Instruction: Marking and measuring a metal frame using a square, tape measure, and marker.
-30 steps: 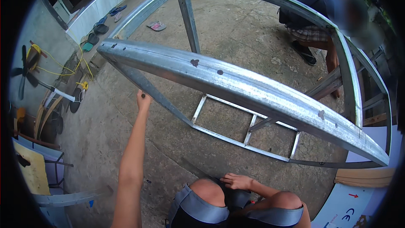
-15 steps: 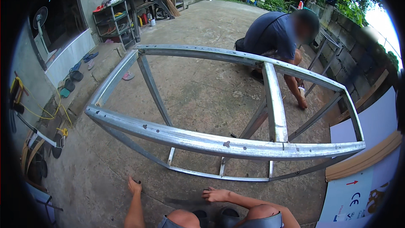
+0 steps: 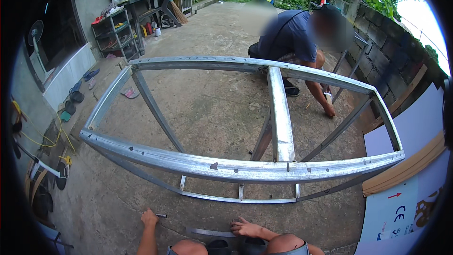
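Note:
In front of me stands a silvery metal frame (image 3: 222, 167) of welded square tubing, with a crossbar (image 3: 281, 118) joining its two long top rails. My left hand (image 3: 149, 217) is closed around a slim dark marker (image 3: 161, 216) with a pale band, low over the concrete on the near side of the frame. To its right, my right hand (image 3: 246, 229) grips the end of a thin flat metal strip, like a ruler (image 3: 212, 232), which points left near my feet. The fingers' exact hold on the strip is partly hidden.
A co-worker (image 3: 292, 33) crouches beyond the frame, one hand (image 3: 329, 110) at the ground. White panels (image 3: 401, 127) and a brown board (image 3: 406, 167) lean at the right. Shelves (image 3: 115, 38), slippers (image 3: 75, 97) and a yellow cord (image 3: 59, 137) lie along the left wall.
The view has shifted, so the frame sits a little farther left. My left hand has turned and the marker now points right. The strip by my right hand has turned its bright face up.

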Motion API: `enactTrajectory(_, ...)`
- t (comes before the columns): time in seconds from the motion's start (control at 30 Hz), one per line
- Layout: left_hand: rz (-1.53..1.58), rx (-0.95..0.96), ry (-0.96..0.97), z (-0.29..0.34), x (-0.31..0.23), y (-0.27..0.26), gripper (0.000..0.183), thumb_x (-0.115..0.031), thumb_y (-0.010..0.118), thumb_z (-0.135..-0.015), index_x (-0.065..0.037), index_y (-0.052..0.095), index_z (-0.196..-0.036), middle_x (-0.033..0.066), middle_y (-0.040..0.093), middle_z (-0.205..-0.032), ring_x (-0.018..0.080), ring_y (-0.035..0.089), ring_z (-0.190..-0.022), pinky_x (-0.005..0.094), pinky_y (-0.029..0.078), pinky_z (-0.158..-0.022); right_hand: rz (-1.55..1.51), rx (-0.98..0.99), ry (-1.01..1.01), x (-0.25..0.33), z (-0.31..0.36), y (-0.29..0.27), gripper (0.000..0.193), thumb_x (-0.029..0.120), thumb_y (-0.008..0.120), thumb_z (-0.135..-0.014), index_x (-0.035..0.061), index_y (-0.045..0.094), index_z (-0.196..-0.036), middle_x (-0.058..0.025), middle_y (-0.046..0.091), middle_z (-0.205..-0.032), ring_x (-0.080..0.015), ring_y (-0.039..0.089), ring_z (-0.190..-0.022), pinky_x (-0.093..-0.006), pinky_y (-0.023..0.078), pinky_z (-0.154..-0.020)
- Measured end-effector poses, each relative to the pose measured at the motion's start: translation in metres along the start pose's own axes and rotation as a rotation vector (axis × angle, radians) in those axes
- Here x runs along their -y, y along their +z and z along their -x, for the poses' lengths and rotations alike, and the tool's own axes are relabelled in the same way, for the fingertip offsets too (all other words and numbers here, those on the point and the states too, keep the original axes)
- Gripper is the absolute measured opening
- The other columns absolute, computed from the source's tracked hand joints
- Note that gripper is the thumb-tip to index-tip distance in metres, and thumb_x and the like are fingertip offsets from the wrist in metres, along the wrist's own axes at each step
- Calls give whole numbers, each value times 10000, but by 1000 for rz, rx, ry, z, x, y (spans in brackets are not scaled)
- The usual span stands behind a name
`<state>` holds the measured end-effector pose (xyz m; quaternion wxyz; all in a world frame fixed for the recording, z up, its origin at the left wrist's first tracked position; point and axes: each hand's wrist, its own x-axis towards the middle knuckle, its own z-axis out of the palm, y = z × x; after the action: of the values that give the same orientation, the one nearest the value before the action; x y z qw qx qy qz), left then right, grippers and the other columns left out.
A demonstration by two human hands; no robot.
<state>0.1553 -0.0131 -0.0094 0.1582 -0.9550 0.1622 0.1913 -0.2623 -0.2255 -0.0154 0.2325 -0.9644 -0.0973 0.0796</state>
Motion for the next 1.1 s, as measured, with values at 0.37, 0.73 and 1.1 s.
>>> enactTrajectory(0.37,1104,98,629,-44,-17,-149,508,-71,637,-767,17,430,-1223,95,567,-1092,194,583,-914,333,491,-774,555,-1939,1137,31,180,-104,610,573,572,-801,40,391,-1034,-118,332,-1079,-274,410,-1038,-448,339,-908)
enactTrajectory(0.73,2095,14,855,80,-110,-231,525,-514,242,-962,-81,484,-789,52,493,-676,133,471,-539,232,383,-487,-448,-2076,480,-6,199,-201,655,695,456,-810,42,412,-777,-42,382,-532,-114,382,-386,-245,333,-353)
enactTrajectory(1.1,2289,-133,694,67,-105,-232,553,-473,257,-970,-125,303,-542,4,246,-408,109,201,-314,244,166,-322,-321,-2068,503,5,173,-250,679,731,434,-792,61,367,-705,-11,333,-470,-81,325,-353,-216,272,-324)
